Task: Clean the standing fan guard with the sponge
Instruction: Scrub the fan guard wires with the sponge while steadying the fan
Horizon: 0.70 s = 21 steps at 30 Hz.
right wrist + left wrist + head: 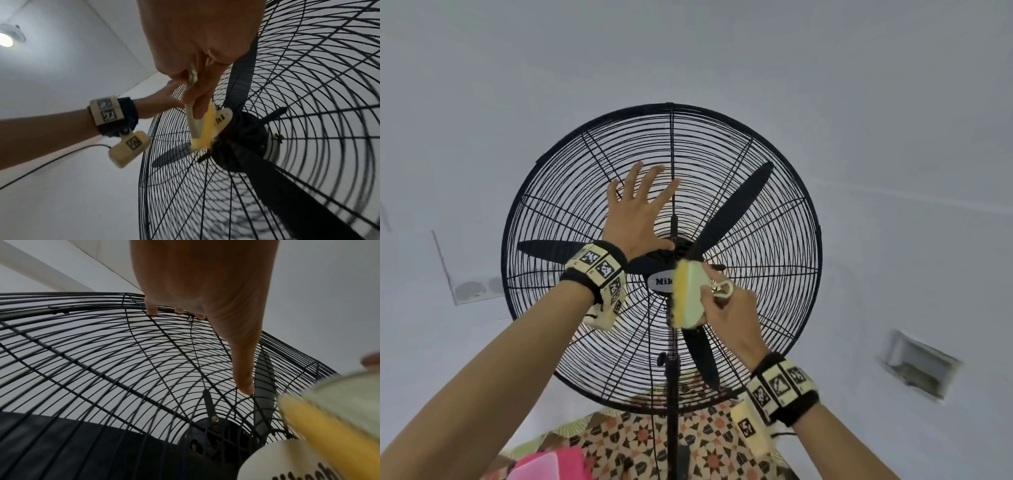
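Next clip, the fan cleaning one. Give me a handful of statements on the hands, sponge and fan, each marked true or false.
1. The right hand holds the sponge against the fan guard near its centre. True.
2. The left hand is curled into a fist, away from the guard. False: its fingers are spread and rest flat on the upper wires.
3. The sponge covers part of the centre badge. True.
4. The sponge is pink. False: it has a yellow layer and a pale green one.
5. The fan has black blades behind the wires. True.

sponge on guard, blades behind
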### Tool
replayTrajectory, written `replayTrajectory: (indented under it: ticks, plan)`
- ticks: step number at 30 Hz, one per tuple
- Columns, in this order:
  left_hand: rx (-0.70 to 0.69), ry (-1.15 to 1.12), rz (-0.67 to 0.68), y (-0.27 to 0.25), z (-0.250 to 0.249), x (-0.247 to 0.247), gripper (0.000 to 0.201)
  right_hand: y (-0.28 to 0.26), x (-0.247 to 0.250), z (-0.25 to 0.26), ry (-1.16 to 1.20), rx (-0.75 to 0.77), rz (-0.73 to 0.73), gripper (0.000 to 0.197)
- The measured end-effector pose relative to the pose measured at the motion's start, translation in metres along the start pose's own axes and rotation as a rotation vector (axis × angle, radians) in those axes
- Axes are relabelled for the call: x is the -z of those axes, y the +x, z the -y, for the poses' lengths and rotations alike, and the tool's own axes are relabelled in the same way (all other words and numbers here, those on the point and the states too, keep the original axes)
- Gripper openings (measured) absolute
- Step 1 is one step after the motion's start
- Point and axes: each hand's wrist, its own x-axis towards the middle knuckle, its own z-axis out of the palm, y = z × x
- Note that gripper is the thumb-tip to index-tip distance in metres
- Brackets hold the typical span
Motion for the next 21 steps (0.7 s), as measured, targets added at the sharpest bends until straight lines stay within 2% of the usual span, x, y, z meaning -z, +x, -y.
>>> replayTrajectory:
  ticks: [3,8,12,15,19,21]
  plan:
    - [-0.021,0.013,0.004,0.000,-0.001,0.001,0.138,0.011,0.004,0.001,0.017,0.042,-0.142,0.051]
    - [-0.027,0.032,0.036,0.000,0.006,0.003,0.142,0.004,-0.003,-0.007,-0.083,0.079,-0.002,0.049]
    - [-0.046,0.024,0.003,-0.004,0.011,0.003,0.138,0.018,0.002,0.013,-0.103,0.185,-0.041,0.052]
    - [-0.047,-0.007,-0.002,-0.004,0.012,0.007,0.134,0.026,0.007,0.017,-0.140,0.137,-0.048,0.051]
    - [-0.044,-0.022,0.018,-0.003,0.011,0.011,0.134,0.022,0.008,0.017,-0.177,0.078,-0.210,0.048]
    - [-0.043,-0.020,0.018,-0.002,0.009,0.012,0.134,0.018,0.002,0.019,-0.143,0.117,-0.166,0.045]
